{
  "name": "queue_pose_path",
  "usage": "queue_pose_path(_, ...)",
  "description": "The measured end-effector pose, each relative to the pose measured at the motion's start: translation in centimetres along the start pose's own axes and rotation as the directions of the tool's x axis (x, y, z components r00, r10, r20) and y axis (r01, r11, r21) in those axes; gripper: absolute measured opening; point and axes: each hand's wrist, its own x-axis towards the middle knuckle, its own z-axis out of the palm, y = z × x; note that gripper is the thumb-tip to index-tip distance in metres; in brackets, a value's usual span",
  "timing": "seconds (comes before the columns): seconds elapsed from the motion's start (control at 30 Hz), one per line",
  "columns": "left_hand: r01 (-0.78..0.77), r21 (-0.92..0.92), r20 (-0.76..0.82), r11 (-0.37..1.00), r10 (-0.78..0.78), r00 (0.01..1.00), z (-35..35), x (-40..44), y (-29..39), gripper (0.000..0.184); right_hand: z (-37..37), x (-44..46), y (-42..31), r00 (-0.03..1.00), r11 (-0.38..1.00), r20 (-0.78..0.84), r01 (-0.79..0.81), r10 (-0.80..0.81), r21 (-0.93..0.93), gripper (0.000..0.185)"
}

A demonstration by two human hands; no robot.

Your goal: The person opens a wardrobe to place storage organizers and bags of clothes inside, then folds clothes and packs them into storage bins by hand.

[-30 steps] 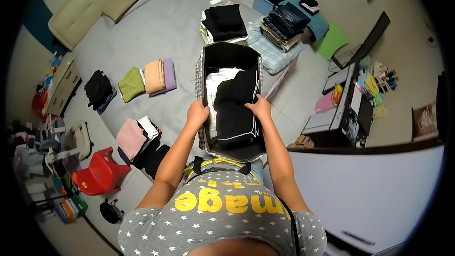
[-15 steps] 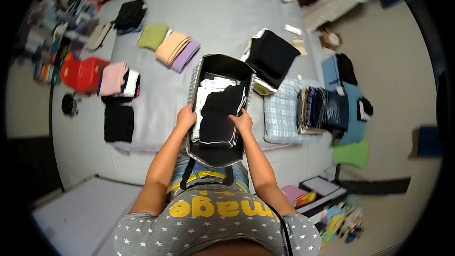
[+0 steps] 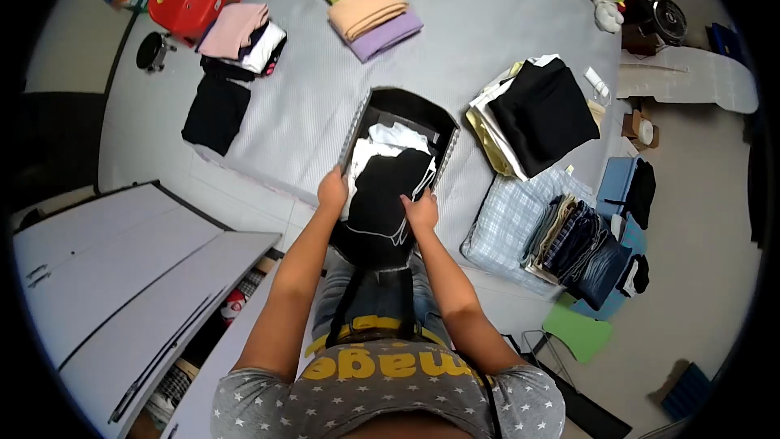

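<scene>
A dark-lined fabric storage box is held out in front of my body, over the near edge of the bed. Inside it lie a black folded garment with white edging and some white clothes. My left hand is closed on the box's left wall. On the opposite wall, my right hand grips the box, its thumb reaching inside against the black garment. The fingers under and outside the box are mostly hidden.
Across the grey bed stand green, peach and purple folded cloths, a black-topped clothes pile and jeans on a checked pillow. A red stool is far left. A partly open wardrobe stands near left.
My view has turned left, so the bed and its piles shift rightward and the wardrobe comes into sight. Both hands keep hold of the storage box.
</scene>
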Motion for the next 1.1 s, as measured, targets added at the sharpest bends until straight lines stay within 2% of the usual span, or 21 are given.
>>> queue_pose_path(0.03,-0.111,0.138,-0.316,0.984,0.15,0.937,-0.7,-1.3,1.2,0.024,0.3,-0.2,0.1,0.986,0.994,-0.145,0.075,-0.085,-0.075,0.074)
queue_pose_path(0.07,-0.17,0.308,-0.571,0.936,0.325,0.754,-0.9,-2.1,1.9,0.026,0.4,-0.4,0.0,0.943,0.978,-0.28,0.142,-0.18,-0.153,0.076)
queue_pose_path(0.1,-0.16,0.306,-0.566,0.939,0.314,0.762,-0.5,-2.7,2.1,0.026,-0.8,-1.2,-1.2,0.927,0.97,-0.298,0.188,-0.228,-0.157,0.07)
queue_pose_path(0.13,-0.29,0.223,-0.526,0.931,0.366,0.768,0.0,-3.4,2.2,0.03,-1.1,-1.3,-1.7,0.93,0.969,-0.287,0.188,-0.229,-0.162,0.07)
queue_pose_path(0.17,-0.413,0.132,-0.49,0.901,0.421,0.763,0.5,-4.2,2.4,0.033,-1.1,-1.4,-1.9,0.877,0.919,-0.29,0.333,-0.384,-0.211,0.067)
queue_pose_path(0.2,-0.438,-0.037,-0.258,0.898,0.415,0.873,1.0,-4.9,3.1,0.039,-1.1,-1.3,-2.1,0.8,0.847,-0.288,0.466,-0.527,-0.256,0.063)
queue_pose_path(0.27,-0.459,-0.183,-0.036,0.869,0.461,0.887,4.1,-6.0,3.4,0.055,-0.4,-0.8,-2.6,0.801,0.821,-0.222,0.571,-0.556,0.001,0.054)
queue_pose_path(0.33,-0.403,-0.111,-0.041,0.908,0.401,0.915,6.6,-5.4,4.0,0.059,1.1,0.8,-2.0,0.779,0.783,-0.326,0.603,-0.536,0.155,0.047)
queue_pose_path(0.4,-0.35,-0.044,-0.052,0.936,0.348,0.936,8.1,-4.2,4.3,0.063,2.6,2.6,-0.9,0.867,0.703,-0.393,0.485,-0.307,0.521,0.036)
queue_pose_path(0.47,-0.086,-0.099,0.06,0.991,0.092,0.994,8.7,-2.0,4.8,0.067,2.2,3.8,-0.7,0.966,0.789,-0.258,0.168,-0.012,0.592,0.036)
queue_pose_path(0.53,-0.079,-0.135,0.048,0.988,0.086,0.995,9.8,0.0,3.1,0.059,3.6,6.2,1.0,0.986,0.705,-0.02,-0.104,0.166,0.702,0.043)
queue_pose_path(0.57,-0.076,-0.202,0.069,0.976,0.092,0.993,10.6,1.5,1.6,0.057,6.7,8.9,3.6,0.965,0.74,0.073,-0.24,0.251,0.629,0.051)
queue_pose_path(0.73,-0.088,-0.315,0.1,0.945,0.125,0.987,11.2,4.5,-1.0,0.05,9.7,13.0,4.0,0.928,0.645,0.158,-0.349,0.336,0.679,0.059)
queue_pose_path(0.8,-0.07,-0.317,0.12,0.946,0.113,0.986,11.7,4.6,-1.6,0.05,11.6,14.5,5.0,0.894,0.344,0.292,-0.407,0.339,0.846,0.064)
queue_pose_path(0.87,-0.057,-0.321,0.135,0.945,0.106,0.985,11.8,4.8,-2.1,0.05,9.3,13.6,3.6,0.808,0.016,0.512,-0.539,0.292,0.842,0.063)
queue_pose_path(0.93,0.03,-0.386,0.195,0.922,0.05,0.98,11.3,5.0,-2.0,0.049,9.7,14.2,4.6,0.801,-0.033,0.52,-0.536,0.297,0.844,0.052)
queue_pose_path(0.97,0.037,-0.386,0.199,0.922,0.044,0.979,11.3,5.2,-2.2,0.049,11.1,15.4,7.0,0.758,0.168,0.556,-0.631,0.341,0.758,0.039)
queue_pose_path(1.0,0.162,-0.634,0.222,0.756,-0.022,0.975,11.4,5.6,-2.7,0.048,11.2,14.8,6.9,0.752,0.17,0.561,-0.638,0.346,0.751,0.039)
queue_pose_path(1.03,0.26,-0.82,0.257,0.51,-0.079,0.963,11.7,6.1,-3.5,0.047,11.2,14.4,6.1,0.77,0.104,0.564,-0.613,0.299,0.783,0.034)
queue_pose_path(1.07,0.262,-0.82,0.256,0.509,-0.083,0.963,11.8,6.4,-4.5,0.047,11.0,14.1,5.3,0.789,0.035,0.56,-0.586,0.25,0.81,0.031)
queue_pose_path(1.1,0.26,-0.792,0.265,0.553,-0.073,0.962,12.7,7.0,-6.2,0.048,11.9,15.0,6.8,0.788,0.195,0.599,-0.616,0.143,0.763,0.026)
